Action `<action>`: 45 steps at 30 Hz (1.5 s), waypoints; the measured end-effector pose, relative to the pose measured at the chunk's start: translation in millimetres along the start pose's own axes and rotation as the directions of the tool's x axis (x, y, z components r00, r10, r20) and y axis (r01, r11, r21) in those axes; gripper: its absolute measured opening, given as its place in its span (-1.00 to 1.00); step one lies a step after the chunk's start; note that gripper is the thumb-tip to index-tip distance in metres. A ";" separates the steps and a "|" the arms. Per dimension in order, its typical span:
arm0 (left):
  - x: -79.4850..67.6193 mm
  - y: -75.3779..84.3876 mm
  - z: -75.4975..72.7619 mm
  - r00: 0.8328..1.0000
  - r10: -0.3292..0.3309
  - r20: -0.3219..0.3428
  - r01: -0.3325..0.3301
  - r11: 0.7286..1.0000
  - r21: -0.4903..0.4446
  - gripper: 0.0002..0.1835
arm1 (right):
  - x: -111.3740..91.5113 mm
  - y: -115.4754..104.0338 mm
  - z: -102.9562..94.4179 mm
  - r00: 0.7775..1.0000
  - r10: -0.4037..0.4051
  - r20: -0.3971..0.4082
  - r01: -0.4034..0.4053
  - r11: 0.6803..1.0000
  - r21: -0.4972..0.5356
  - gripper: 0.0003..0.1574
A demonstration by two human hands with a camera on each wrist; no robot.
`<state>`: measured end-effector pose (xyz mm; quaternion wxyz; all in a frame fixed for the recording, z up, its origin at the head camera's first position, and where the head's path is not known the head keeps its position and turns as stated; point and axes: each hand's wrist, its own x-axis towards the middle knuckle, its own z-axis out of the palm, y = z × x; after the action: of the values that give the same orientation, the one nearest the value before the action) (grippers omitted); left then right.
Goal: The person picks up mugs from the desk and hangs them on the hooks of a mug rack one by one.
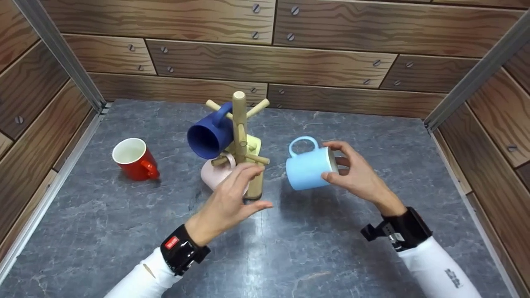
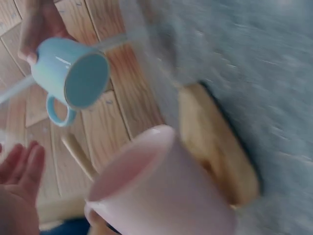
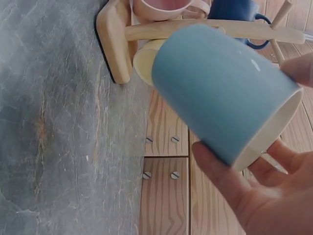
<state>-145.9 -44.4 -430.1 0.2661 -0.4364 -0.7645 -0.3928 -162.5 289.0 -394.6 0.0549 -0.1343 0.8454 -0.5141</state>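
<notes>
My right hand (image 1: 358,174) grips a light blue mug (image 1: 308,169) by its rim, thumb and fingers on either side of the opening. The mug lies sideways above the table, its handle upward and its pale mouth toward my palm. Left of it stands a wooden mug tree (image 1: 239,124). My left hand (image 1: 227,198) is in front of the tree, fingers extended and thumb apart, with nothing in its grasp. It partly hides a pink mug (image 1: 213,174) on a lower peg. A dark blue mug (image 1: 211,134) hangs from an upper peg, and a pale yellow mug (image 3: 145,62) hangs behind the post.
A red mug (image 1: 138,161) stands upright on the grey table (image 1: 83,231), left of the tree. Wood-patterned panels (image 1: 331,25) wall the back and both sides. Several bare pegs jut out from the tree, one upper peg (image 1: 258,107) pointing back right.
</notes>
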 end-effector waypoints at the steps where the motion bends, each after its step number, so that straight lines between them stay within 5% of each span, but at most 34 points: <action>1: 3.0 1.6 2.3 1.000 -0.021 0.017 0.021 1.000 -0.005 -0.19 | -0.2 0.4 0.3 1.000 -0.008 0.006 0.008 1.000 0.025 -0.12; 9: 16.8 7.8 21.0 0.973 -0.207 0.107 0.200 0.977 0.069 -0.04 | -4.0 0.8 6.0 0.993 -0.110 0.036 0.103 0.982 0.161 -0.13; 20: 16.0 5.7 30.1 0.963 -0.250 0.100 0.247 0.968 0.044 0.04 | 1.6 6.3 17.8 0.969 -0.221 0.115 0.169 0.923 0.346 -0.13; 28: 5.7 -0.1 26.8 0.975 -0.219 0.026 0.218 0.975 0.047 0.15 | 17.2 13.3 29.6 0.950 -0.241 0.197 0.144 0.901 0.410 -0.12; 33: 1.6 -1.8 27.5 0.988 -0.152 0.014 0.147 0.973 0.175 0.18 | 30.0 11.9 45.2 0.966 -0.180 0.188 0.085 0.901 0.425 -0.27; 39: -2.0 -2.2 29.7 0.989 -0.143 0.031 0.124 0.930 0.345 0.22 | 46.9 9.4 65.8 0.988 -0.097 0.121 0.051 0.938 0.343 -0.49; 45: -2.5 -5.4 31.0 0.984 -0.168 0.056 0.123 0.876 0.467 0.23 | 60.4 8.5 74.5 0.994 -0.066 0.082 0.040 0.956 0.289 -0.50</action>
<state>-151.4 -21.4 -451.0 0.2954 -0.3201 -0.8783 -0.1972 -204.6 212.0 -434.0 0.0985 -0.1708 0.7545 -0.6260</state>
